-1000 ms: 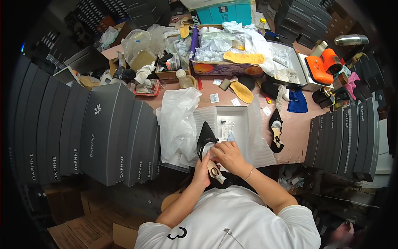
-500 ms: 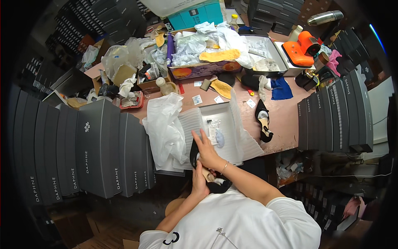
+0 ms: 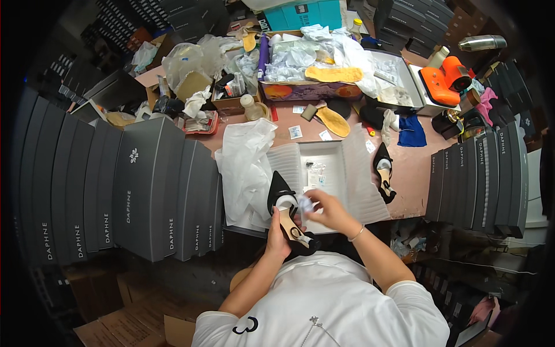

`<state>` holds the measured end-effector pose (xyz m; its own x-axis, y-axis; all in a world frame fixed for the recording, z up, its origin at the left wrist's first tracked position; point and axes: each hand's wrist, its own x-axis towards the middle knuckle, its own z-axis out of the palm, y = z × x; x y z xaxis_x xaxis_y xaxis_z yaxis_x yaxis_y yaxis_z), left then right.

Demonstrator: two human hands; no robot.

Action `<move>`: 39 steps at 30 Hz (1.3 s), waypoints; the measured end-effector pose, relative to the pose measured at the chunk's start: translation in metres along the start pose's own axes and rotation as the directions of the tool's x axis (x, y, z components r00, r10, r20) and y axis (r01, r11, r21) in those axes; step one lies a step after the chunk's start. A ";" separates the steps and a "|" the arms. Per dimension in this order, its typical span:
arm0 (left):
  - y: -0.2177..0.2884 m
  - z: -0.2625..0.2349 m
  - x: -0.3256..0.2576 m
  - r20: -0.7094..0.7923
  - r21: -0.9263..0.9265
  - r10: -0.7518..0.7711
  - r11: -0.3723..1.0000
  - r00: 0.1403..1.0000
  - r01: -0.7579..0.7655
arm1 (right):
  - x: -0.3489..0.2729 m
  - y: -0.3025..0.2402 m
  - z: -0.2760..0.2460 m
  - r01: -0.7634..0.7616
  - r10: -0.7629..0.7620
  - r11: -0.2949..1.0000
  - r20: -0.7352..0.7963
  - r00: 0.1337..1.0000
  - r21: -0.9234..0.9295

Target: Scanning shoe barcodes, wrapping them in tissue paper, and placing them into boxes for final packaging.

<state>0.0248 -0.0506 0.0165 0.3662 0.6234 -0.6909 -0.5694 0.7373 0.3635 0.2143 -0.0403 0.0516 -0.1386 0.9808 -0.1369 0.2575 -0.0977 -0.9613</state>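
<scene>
A black pointed slingback shoe [image 3: 280, 196] is in my left hand [image 3: 278, 243], tilted toe-away with its beige insole showing and white stuffing inside its front. My right hand [image 3: 330, 214] pinches a small pale bluish-white wad [image 3: 305, 203] just right of the shoe; whether it is paper or plastic I cannot make out. Beyond both hands lies an open white-lined shoebox [image 3: 326, 156], with small packets [image 3: 315, 173] inside and white foam sheet [image 3: 367, 185] draped over its sides. The matching black shoe [image 3: 383, 172] lies apart on the table, to the right.
Grey shoeboxes [image 3: 150, 191] stand upright in a row on the left, others [image 3: 474, 179] on the right. White tissue paper [image 3: 245, 168] lies left of the open box. Behind are a paper-filled carton [image 3: 312, 91], a yellow insole [image 3: 333, 122], a blue cloth [image 3: 411, 132] and an orange device [image 3: 442, 84].
My right hand has left the shoe and now holds the pale wad; the similar pale piece no longer shows in the box. My left hand keeps the shoe, now more exposed.
</scene>
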 end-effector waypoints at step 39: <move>0.054 0.013 0.019 0.759 -0.474 -0.109 0.583 0.642 0.659 | -0.031 -0.056 0.017 0.033 -0.059 0.986 0.164 0.985 0.161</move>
<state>0.0108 0.0040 0.0309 0.8556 0.5175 -0.0094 -0.4399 0.7176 -0.5400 0.1880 -0.0681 0.1052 -0.3090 0.9438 -0.1169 0.0956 -0.0915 -0.9912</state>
